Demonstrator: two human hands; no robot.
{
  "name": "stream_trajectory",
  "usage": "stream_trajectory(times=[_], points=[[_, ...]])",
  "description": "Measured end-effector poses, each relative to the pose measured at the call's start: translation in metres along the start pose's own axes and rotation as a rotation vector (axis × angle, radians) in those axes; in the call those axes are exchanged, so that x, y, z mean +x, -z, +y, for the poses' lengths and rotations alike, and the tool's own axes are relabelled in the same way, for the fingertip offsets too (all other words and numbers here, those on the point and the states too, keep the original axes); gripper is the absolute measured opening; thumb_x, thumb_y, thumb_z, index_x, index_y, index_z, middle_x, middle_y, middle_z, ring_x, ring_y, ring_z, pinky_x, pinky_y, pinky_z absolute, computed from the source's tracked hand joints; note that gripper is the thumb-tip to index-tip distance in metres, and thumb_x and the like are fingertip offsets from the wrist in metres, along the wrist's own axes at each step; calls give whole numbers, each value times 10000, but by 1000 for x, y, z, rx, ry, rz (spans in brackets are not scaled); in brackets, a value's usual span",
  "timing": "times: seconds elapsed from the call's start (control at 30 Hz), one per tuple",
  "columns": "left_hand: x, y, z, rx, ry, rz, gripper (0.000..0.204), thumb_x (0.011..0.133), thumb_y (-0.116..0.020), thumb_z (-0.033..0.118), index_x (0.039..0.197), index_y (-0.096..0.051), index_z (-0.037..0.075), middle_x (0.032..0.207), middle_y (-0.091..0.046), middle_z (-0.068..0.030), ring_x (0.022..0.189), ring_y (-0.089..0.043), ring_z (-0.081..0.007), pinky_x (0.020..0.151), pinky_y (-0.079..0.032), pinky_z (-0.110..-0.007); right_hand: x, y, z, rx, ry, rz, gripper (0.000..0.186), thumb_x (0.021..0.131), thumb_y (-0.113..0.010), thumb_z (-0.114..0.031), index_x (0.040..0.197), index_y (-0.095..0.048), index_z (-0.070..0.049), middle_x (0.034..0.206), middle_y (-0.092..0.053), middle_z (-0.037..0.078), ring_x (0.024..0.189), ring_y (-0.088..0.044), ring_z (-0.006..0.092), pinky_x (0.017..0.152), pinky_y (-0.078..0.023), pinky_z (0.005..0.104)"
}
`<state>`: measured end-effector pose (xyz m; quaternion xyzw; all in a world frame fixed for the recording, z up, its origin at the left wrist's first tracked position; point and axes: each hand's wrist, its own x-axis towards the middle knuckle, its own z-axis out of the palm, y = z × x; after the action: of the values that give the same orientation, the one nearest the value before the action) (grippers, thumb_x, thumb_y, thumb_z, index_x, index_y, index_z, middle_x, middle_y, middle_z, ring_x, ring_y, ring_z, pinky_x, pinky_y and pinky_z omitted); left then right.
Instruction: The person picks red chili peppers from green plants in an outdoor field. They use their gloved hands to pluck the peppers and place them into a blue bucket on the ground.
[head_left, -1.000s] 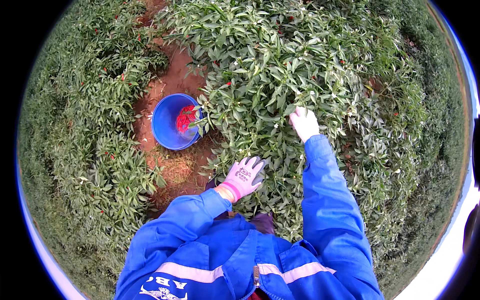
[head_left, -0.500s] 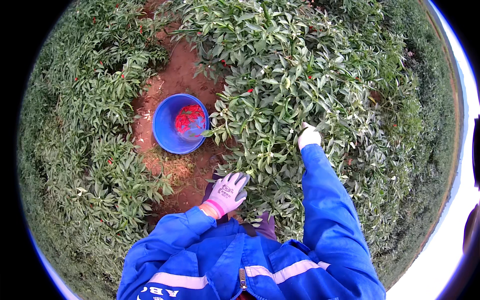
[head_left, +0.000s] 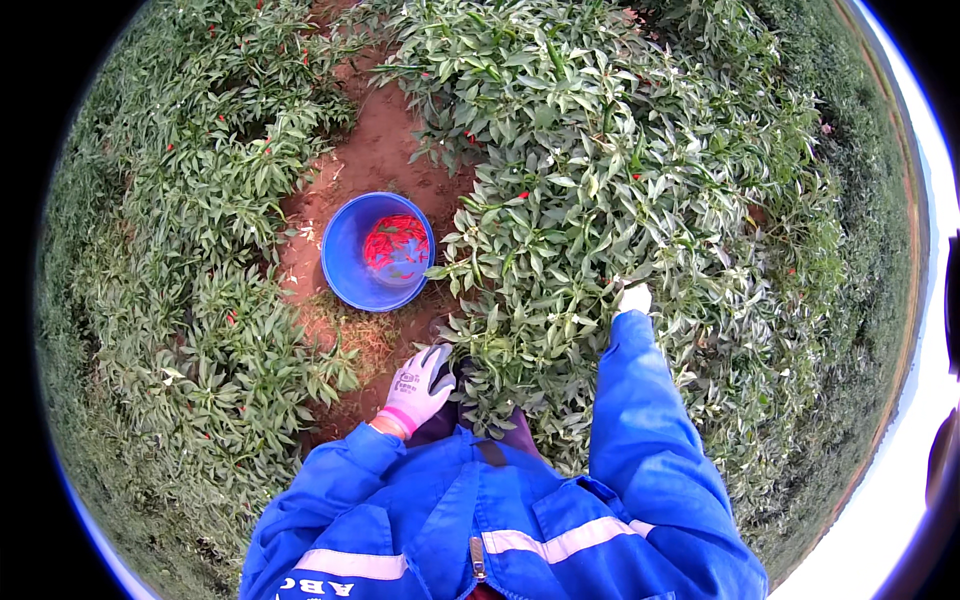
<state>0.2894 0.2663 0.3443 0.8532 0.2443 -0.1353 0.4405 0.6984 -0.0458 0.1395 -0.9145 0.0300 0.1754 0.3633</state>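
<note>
My left hand point(head_left: 418, 388), in a pink-and-grey glove, hangs beside the lower left edge of the pepper plant point(head_left: 560, 190), above my dark-clad legs, its fingers loosely bent and apart. My right hand point(head_left: 634, 298), in a pale glove at the end of a blue sleeve, reaches into the foliage; leaves hide its fingers, and I cannot see what they touch or hold. A blue bucket point(head_left: 350, 255) stands on the soil up and left of my left hand, with several red peppers point(head_left: 392, 238) lying in its bottom.
A reddish dirt path point(head_left: 365, 150) runs between the right-hand bushes and another dense row of pepper plants point(head_left: 180, 250) on the left, dotted with red fruit. Dry grass point(head_left: 355, 335) lies just below the bucket. More green field curves away at both rims.
My left hand has moved left and down, away from the leaves. My right hand sits lower and farther right, deeper in the foliage. The bucket appears slightly farther right in view.
</note>
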Motion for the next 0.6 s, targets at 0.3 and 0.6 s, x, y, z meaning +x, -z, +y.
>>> stream_trajectory(times=[0.3, 0.6], points=[[-14, 20, -11, -58, 97, 142, 603, 850, -671, 249, 1397, -476, 85, 1344, -524, -171, 1222, -513, -348, 1044, -415, -420, -33, -1, -62, -48, -220, 61, 190, 912, -510, -37, 1083, -576, 11, 1060, -657, 125, 912, -604, 237, 848, -484, 383], [11, 48, 32, -61, 70, 178, 605, 881, -654, 229, 1422, -455, 47, 1400, -505, -187, 1295, -477, -343, 1077, -388, -402, -27, 49, -69, 826, -474, -370, 348, 929, -627, -269, 1141, -588, 4, 869, -620, 95, 654, -556, 207, 632, -489, 355]])
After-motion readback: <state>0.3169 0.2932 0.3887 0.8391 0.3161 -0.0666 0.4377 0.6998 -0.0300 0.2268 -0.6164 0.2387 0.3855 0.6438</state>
